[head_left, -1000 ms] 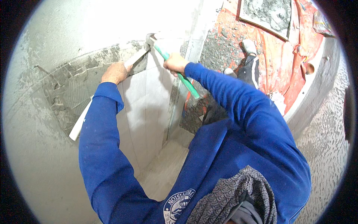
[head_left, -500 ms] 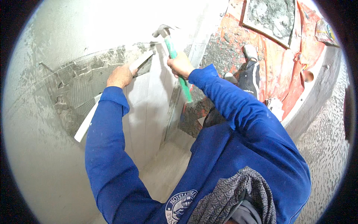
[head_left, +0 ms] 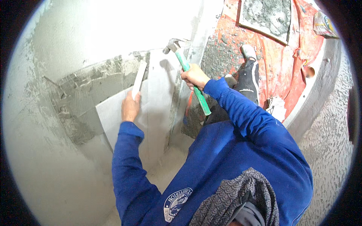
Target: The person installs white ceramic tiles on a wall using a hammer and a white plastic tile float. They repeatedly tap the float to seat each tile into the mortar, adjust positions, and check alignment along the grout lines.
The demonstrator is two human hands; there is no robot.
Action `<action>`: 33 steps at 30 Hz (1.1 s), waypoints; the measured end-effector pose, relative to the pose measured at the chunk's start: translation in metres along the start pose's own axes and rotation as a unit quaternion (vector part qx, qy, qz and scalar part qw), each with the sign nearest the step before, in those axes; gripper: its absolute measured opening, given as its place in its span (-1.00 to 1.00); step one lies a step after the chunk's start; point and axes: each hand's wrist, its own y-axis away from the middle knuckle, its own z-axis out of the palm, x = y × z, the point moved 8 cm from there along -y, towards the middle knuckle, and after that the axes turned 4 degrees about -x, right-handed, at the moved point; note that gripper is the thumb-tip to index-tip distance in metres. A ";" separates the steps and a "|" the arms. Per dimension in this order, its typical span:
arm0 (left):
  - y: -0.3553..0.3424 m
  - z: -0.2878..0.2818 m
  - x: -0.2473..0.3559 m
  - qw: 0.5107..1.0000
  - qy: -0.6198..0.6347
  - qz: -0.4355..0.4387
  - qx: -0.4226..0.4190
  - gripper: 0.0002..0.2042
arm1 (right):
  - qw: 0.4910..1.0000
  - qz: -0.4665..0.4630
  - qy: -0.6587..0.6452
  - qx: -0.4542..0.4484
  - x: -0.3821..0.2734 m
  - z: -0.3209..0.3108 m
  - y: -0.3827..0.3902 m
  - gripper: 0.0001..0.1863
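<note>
My left hand (head_left: 130, 108) grips a narrow white strip (head_left: 139, 80), pointing away from me over the pale grey tiles (head_left: 158, 84). The hand hides the strip's near end. A claw hammer (head_left: 183, 59) with a green handle is in my right hand (head_left: 196, 77), its fingers wrapped round the middle. The hammer's dark metal head appears over the tiles' far right corner; contact cannot be made out. Left of the tiles lies grey mortar (head_left: 85, 98), partly combed into ridges. One tile's (head_left: 113, 109) slanting left edge borders this mortar.
A board of grey mortar (head_left: 266, 17) sits on red sheeting (head_left: 273, 56) at the far right. Grey rubble (head_left: 222, 51) covers part of the sheeting near a shoe (head_left: 249, 52). A bag (head_left: 324, 24) stands near the right rim. A nail-like rod (head_left: 50, 80) sticks out at left.
My left hand has come nearer and slightly right, turning the white strip more upright and uncovering the tile's left edge. My right hand and the hammer have shifted right and nearer.
</note>
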 end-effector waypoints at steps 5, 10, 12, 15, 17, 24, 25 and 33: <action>-0.018 -0.033 0.007 0.996 -0.072 -0.031 -0.050 -0.59 | 0.998 -0.034 0.030 -0.037 0.003 0.027 -0.003 -0.92; -0.040 -0.047 0.026 0.979 -0.178 0.003 -0.095 -0.57 | 0.983 -0.165 0.060 0.048 -0.016 0.048 -0.014 -0.93; -0.047 -0.048 0.032 0.973 -0.201 0.006 -0.113 -0.56 | 0.978 -0.190 0.030 0.077 -0.025 0.056 -0.022 -0.93; -0.053 -0.050 0.032 0.970 -0.170 -0.051 -0.168 -0.56 | 0.988 -0.072 0.139 -0.012 -0.025 0.063 -0.044 -0.93; -0.053 -0.054 0.037 0.967 -0.166 -0.055 -0.184 -0.55 | 0.961 -0.049 0.273 -0.018 -0.028 0.059 -0.047 -0.93; -0.058 -0.056 0.041 0.962 -0.174 -0.061 -0.203 -0.51 | 0.974 0.005 0.221 -0.039 -0.009 0.058 -0.053 -0.90; -0.060 -0.055 0.043 0.960 -0.190 -0.042 -0.202 -0.51 | 0.954 -0.026 0.298 -0.015 -0.017 0.055 -0.057 -0.88; -0.058 -0.053 0.038 0.965 -0.183 -0.041 -0.181 -0.56 | 0.980 0.024 0.194 -0.040 -0.007 0.051 -0.059 -0.92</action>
